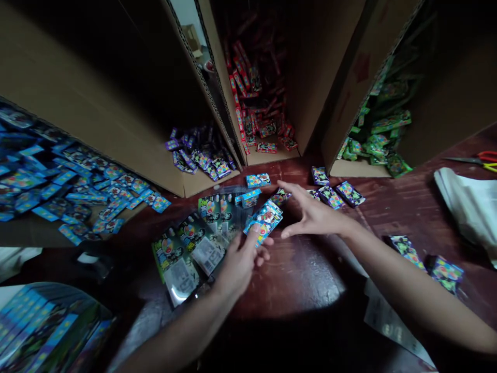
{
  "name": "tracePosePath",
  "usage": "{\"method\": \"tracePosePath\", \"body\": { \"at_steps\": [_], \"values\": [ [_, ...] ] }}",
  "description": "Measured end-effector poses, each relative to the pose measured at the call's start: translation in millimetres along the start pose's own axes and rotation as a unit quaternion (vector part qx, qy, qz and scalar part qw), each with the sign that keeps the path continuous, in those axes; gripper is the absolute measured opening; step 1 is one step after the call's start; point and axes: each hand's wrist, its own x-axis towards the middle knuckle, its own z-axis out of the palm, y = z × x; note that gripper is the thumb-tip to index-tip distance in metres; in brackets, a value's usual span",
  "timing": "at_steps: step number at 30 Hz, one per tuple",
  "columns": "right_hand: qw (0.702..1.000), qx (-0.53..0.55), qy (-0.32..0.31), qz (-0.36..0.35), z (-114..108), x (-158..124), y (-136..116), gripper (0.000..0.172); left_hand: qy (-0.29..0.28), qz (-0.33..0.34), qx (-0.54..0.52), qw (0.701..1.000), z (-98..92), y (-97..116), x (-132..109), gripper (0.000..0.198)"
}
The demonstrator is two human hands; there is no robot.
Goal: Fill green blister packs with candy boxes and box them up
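Over the middle of the dark red table, my left hand (244,259) is closed on a small blue printed box (264,220), thumb on top. My right hand (306,210) reaches in from the right, thumb and fingers apart, with nothing in it. Just beyond its fingertips lies a purple box (280,196), partly covered. Two more blue boxes, one flat (258,180) and one on its edge (248,198), rest behind my left hand. Beside that hand lie several dark green printed packs with clear plastic fronts (188,243).
Open cartons hold many blue boxes (104,181), purple boxes (202,155), red boxes (267,127) and green packets (382,140). More purple boxes (349,193) lie right of my hand. Scissors (487,160) and white sheeting (468,202) are at far right. A filled container (50,321) stands lower left.
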Motion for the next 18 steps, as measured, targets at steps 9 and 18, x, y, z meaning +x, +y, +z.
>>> {"method": "tracePosePath", "body": {
  "at_steps": [9,18],
  "values": [
    [0.982,0.043,-0.163,0.083,0,-22,26,0.055,-0.139,-0.074,0.179,0.971,0.3,-33,-44,0.053],
    [0.951,-0.233,-0.109,0.174,-42,-17,51,0.112,-0.233,0.359,0.610,0.667,10.2,19,-3,0.103]
  ]
}}
